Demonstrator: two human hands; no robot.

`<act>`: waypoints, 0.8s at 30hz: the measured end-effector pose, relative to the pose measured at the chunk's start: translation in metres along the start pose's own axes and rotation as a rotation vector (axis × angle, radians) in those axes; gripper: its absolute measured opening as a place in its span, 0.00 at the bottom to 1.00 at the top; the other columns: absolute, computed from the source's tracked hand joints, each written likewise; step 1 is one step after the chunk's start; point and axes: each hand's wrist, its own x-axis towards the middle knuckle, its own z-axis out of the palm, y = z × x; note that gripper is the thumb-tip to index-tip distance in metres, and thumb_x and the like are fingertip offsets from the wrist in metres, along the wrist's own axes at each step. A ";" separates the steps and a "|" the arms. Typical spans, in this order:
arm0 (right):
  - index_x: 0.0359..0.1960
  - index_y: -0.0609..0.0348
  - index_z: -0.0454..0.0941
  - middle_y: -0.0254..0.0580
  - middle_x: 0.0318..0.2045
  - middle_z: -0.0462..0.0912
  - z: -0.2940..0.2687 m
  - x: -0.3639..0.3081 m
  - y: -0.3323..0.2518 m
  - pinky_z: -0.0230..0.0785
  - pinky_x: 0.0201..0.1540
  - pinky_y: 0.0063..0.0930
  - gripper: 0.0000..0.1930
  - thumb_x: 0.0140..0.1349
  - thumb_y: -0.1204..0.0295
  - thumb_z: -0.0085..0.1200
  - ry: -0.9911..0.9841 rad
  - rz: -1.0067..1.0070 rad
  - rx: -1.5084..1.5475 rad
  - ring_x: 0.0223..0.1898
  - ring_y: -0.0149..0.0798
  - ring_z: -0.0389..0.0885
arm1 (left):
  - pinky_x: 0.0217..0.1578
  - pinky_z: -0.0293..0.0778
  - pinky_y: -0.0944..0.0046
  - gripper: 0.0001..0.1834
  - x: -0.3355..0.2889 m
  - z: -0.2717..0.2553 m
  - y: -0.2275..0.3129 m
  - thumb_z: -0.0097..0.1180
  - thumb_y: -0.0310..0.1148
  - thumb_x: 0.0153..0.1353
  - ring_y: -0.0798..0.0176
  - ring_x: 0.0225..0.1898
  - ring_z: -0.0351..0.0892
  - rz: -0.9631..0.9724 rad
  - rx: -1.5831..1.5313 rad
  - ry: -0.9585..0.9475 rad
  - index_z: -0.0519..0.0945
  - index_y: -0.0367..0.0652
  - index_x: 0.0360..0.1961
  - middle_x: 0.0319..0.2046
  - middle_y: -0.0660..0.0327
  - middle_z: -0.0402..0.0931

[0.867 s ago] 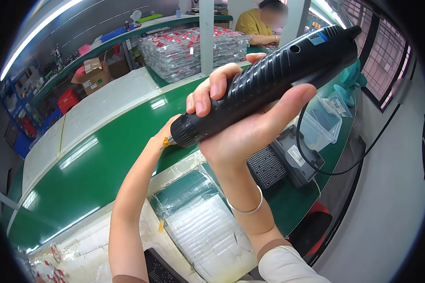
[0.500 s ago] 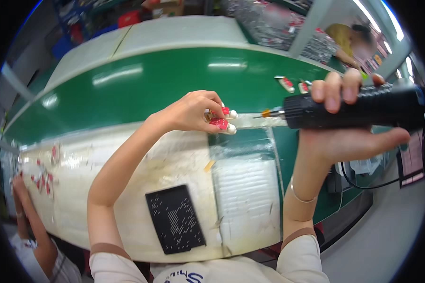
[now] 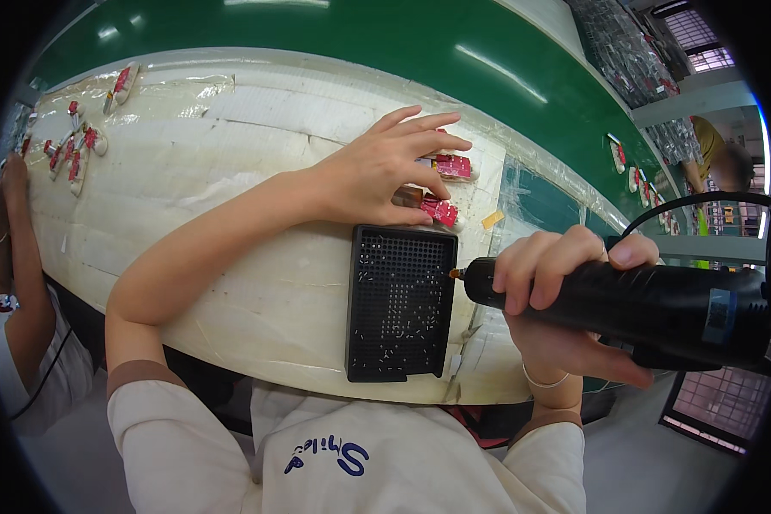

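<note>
Right hand (image 3: 546, 264) grips power screwdriver (image 3: 660, 304), tip near black tray's (image 3: 357, 308) right edge.
Left hand (image 3: 373, 176) lies open-fingered at red-and-white pieces (image 3: 452, 167) beyond; a careless swing could jolt the tray, scattering metal bits (image 3: 398, 301).

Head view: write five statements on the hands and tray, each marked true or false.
1. The right hand grips a black electric screwdriver. True.
2. The left hand is inside the black perforated tray. False: it is at the red-and-white parts beyond the tray.
3. The tray holds small silvery pieces. True.
4. The screwdriver's bit points away from the tray. False: it points toward it.
5. A yellow strip lies right of the parts. True.
</note>
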 end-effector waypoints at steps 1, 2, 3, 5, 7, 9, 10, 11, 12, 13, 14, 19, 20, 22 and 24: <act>0.46 0.48 0.55 0.37 0.18 0.66 0.000 -0.001 0.002 0.66 0.22 0.32 0.43 0.41 0.24 0.37 -0.025 0.026 -0.005 0.14 0.34 0.67 | 0.64 0.44 0.47 0.13 -0.002 0.001 -0.001 0.65 0.43 0.45 0.55 0.65 0.52 0.023 0.025 -0.002 0.82 0.51 0.32 0.55 0.58 0.66; 0.46 0.48 0.55 0.37 0.18 0.66 -0.003 -0.003 0.003 0.66 0.22 0.32 0.43 0.41 0.24 0.37 -0.023 0.038 -0.014 0.14 0.34 0.67 | 0.64 0.43 0.46 0.12 0.000 0.000 0.000 0.65 0.37 0.44 0.53 0.65 0.52 0.031 0.008 -0.007 0.81 0.51 0.32 0.56 0.58 0.66; 0.47 0.51 0.56 0.44 0.20 0.69 -0.006 -0.004 0.004 0.68 0.24 0.35 0.43 0.39 0.29 0.46 -0.037 0.036 0.071 0.17 0.40 0.70 | 0.64 0.43 0.46 0.12 0.001 0.001 0.000 0.65 0.37 0.44 0.53 0.65 0.52 0.030 -0.006 -0.003 0.81 0.51 0.32 0.56 0.58 0.66; 0.47 0.53 0.57 0.50 0.22 0.73 -0.008 -0.004 0.006 0.69 0.27 0.39 0.44 0.37 0.35 0.55 -0.049 0.041 0.157 0.20 0.45 0.73 | 0.64 0.43 0.47 0.11 0.002 0.003 0.000 0.65 0.37 0.44 0.54 0.65 0.52 0.030 -0.012 -0.011 0.81 0.51 0.31 0.56 0.58 0.66; 0.47 0.53 0.58 0.50 0.22 0.73 -0.010 -0.004 0.009 0.69 0.28 0.39 0.43 0.37 0.35 0.56 -0.045 0.053 0.177 0.21 0.45 0.73 | 0.64 0.43 0.47 0.11 0.002 0.004 -0.001 0.65 0.37 0.43 0.54 0.65 0.52 0.017 -0.037 -0.004 0.82 0.51 0.31 0.56 0.58 0.66; 0.47 0.53 0.58 0.50 0.22 0.73 -0.011 -0.004 0.010 0.69 0.28 0.39 0.43 0.37 0.35 0.55 -0.046 0.062 0.177 0.21 0.45 0.73 | 0.64 0.42 0.46 0.11 0.002 0.004 -0.002 0.65 0.38 0.43 0.54 0.65 0.52 0.006 -0.059 0.004 0.82 0.51 0.30 0.56 0.58 0.66; 0.47 0.53 0.58 0.49 0.22 0.73 -0.011 -0.004 0.011 0.69 0.28 0.39 0.43 0.37 0.35 0.55 -0.046 0.066 0.179 0.21 0.45 0.73 | 0.64 0.42 0.46 0.12 0.002 0.003 -0.003 0.66 0.39 0.43 0.55 0.65 0.52 0.016 -0.063 -0.003 0.82 0.51 0.31 0.56 0.58 0.66; 0.47 0.53 0.58 0.49 0.22 0.73 -0.011 -0.003 0.011 0.69 0.28 0.39 0.43 0.37 0.35 0.55 -0.045 0.069 0.179 0.21 0.45 0.73 | 0.64 0.41 0.46 0.12 0.002 0.002 -0.004 0.66 0.39 0.43 0.55 0.65 0.52 0.025 -0.067 -0.012 0.82 0.51 0.31 0.56 0.58 0.66; 0.46 0.51 0.57 0.44 0.20 0.70 -0.010 -0.002 0.012 0.68 0.25 0.35 0.42 0.40 0.30 0.47 -0.070 0.061 0.075 0.18 0.40 0.70 | 0.64 0.41 0.46 0.12 0.002 0.002 -0.005 0.66 0.39 0.43 0.55 0.65 0.52 0.024 -0.070 -0.012 0.82 0.51 0.31 0.56 0.58 0.66; 0.46 0.48 0.55 0.38 0.19 0.67 -0.010 -0.002 0.012 0.66 0.21 0.32 0.41 0.43 0.26 0.39 -0.096 0.052 -0.029 0.15 0.35 0.68 | 0.64 0.41 0.46 0.12 0.002 0.002 -0.005 0.66 0.39 0.43 0.55 0.65 0.52 0.025 -0.085 -0.021 0.82 0.51 0.31 0.56 0.58 0.66; 0.46 0.48 0.55 0.38 0.19 0.67 -0.009 -0.001 0.012 0.66 0.21 0.32 0.41 0.43 0.26 0.39 -0.095 0.054 -0.029 0.15 0.35 0.68 | 0.64 0.41 0.45 0.12 0.002 0.001 -0.006 0.66 0.39 0.43 0.55 0.65 0.52 0.026 -0.098 -0.031 0.82 0.51 0.31 0.56 0.58 0.66; 0.45 0.49 0.55 0.37 0.18 0.67 -0.008 0.001 0.014 0.66 0.22 0.32 0.41 0.43 0.26 0.39 -0.115 0.016 -0.016 0.15 0.35 0.68 | 0.64 0.40 0.45 0.11 0.002 0.002 -0.006 0.65 0.38 0.43 0.55 0.65 0.52 0.022 -0.102 -0.032 0.82 0.51 0.30 0.56 0.59 0.66; 0.45 0.49 0.55 0.37 0.18 0.67 -0.007 0.000 0.014 0.66 0.22 0.32 0.41 0.43 0.26 0.39 -0.114 0.019 -0.018 0.15 0.35 0.68 | 0.64 0.40 0.45 0.10 0.002 0.003 -0.005 0.65 0.38 0.43 0.55 0.65 0.51 0.022 -0.111 -0.022 0.82 0.51 0.29 0.56 0.60 0.66; 0.45 0.49 0.56 0.37 0.18 0.66 -0.005 0.000 0.013 0.66 0.21 0.31 0.42 0.42 0.26 0.40 -0.081 0.011 -0.027 0.15 0.35 0.68 | 0.64 0.40 0.45 0.10 0.003 0.001 -0.005 0.65 0.37 0.43 0.55 0.65 0.51 0.022 -0.136 -0.027 0.83 0.52 0.30 0.56 0.60 0.66; 0.45 0.48 0.56 0.37 0.18 0.66 -0.005 0.000 0.015 0.65 0.21 0.31 0.42 0.42 0.26 0.40 -0.084 0.010 -0.031 0.14 0.35 0.68 | 0.64 0.40 0.45 0.10 0.002 -0.001 -0.005 0.65 0.37 0.44 0.55 0.65 0.51 0.015 -0.157 -0.033 0.83 0.52 0.30 0.56 0.60 0.66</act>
